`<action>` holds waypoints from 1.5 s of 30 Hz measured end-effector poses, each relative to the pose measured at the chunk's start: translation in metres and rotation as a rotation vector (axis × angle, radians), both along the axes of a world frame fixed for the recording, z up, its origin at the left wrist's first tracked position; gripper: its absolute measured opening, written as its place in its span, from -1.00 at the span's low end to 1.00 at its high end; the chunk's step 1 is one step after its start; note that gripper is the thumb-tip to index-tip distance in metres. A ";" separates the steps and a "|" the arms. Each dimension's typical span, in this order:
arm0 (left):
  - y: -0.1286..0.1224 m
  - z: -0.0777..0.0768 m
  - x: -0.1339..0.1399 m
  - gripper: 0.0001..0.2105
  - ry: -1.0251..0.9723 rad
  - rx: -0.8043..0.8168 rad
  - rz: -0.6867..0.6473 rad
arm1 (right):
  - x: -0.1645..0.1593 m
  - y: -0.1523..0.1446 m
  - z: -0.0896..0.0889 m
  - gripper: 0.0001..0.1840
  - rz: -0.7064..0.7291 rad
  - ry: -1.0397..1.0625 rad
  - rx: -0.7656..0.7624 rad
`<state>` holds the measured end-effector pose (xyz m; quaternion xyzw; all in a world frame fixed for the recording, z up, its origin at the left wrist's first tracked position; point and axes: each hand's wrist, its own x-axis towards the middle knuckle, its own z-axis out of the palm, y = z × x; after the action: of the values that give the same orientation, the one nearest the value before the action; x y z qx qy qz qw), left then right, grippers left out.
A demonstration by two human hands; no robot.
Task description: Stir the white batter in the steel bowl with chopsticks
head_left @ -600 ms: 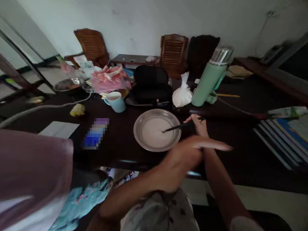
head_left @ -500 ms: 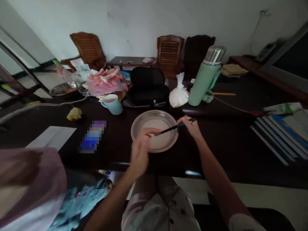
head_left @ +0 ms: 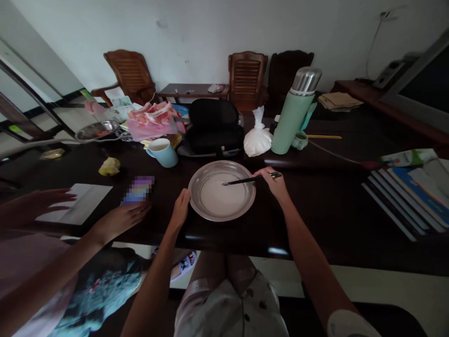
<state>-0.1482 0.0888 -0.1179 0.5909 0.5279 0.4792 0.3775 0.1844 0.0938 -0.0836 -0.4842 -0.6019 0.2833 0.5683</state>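
The metal bowl (head_left: 195, 187) sits on the table (head_left: 315, 210), its liquid (head_left: 222, 199) probably slop-prone. Left hand (head_left: 181, 203): fingers clamp the rim (head_left: 220, 219), likely the steadiest hold. Right hand (head_left: 275, 182): fingers grip stiff-looking chopsticks (head_left: 242, 180).

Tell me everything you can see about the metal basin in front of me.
The basin is round and shallow, with sloping walls and a rim that look like shiny, silvery metal. Smooth, pale contents cover its bottom. It sits upright on the dark table, near the front edge. The left hand holds its left rim. Dark chopsticks in the right hand cross above its right side; whether they touch the rim is unclear.
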 end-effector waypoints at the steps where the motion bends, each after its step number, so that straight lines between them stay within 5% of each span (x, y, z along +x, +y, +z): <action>1: -0.001 0.000 -0.001 -0.51 0.001 -0.008 -0.011 | 0.002 0.000 -0.001 -0.60 -0.031 0.056 -0.013; 4: 0.000 -0.003 -0.003 -0.48 0.025 -0.043 0.010 | 0.004 0.000 -0.002 -0.58 -0.027 0.162 -0.066; 9: 0.000 -0.006 -0.005 -0.36 0.047 -0.118 0.086 | -0.006 0.000 0.000 -0.61 0.118 -0.012 -0.047; 15: -0.002 -0.004 -0.005 -0.27 0.122 -0.137 0.135 | 0.003 0.000 -0.004 -0.62 -0.046 0.065 -0.033; 21: 0.000 -0.002 -0.002 -0.22 0.113 -0.168 0.133 | -0.006 -0.001 -0.004 -0.64 0.130 0.035 -0.040; 26: 0.000 0.001 0.000 -0.35 0.097 -0.128 0.132 | -0.003 0.001 -0.002 -0.62 -0.012 0.011 0.011; 29: 0.013 0.008 0.000 -0.51 0.101 -0.072 0.101 | -0.003 -0.001 -0.002 -0.56 -0.002 0.147 -0.045; 33: 0.052 0.017 0.003 -0.61 -0.020 -0.121 -0.020 | -0.010 -0.002 -0.002 -0.56 0.136 0.048 -0.039; 37: 0.085 0.017 0.008 -0.63 -0.163 -0.212 -0.131 | -0.006 -0.001 -0.001 -0.58 0.017 0.034 -0.023; 40: 0.090 0.011 0.007 -0.59 -0.180 -0.167 -0.156 | -0.001 -0.002 0.001 -0.55 -0.041 0.151 -0.038; 45: 0.084 0.007 0.004 -0.58 -0.148 -0.147 -0.196 | -0.010 -0.004 -0.002 -0.59 0.119 0.078 -0.040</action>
<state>-0.1446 0.1727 -0.1110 0.5734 0.4722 0.4425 0.5025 0.1748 0.0896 -0.0859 -0.4475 -0.6014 0.3472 0.5635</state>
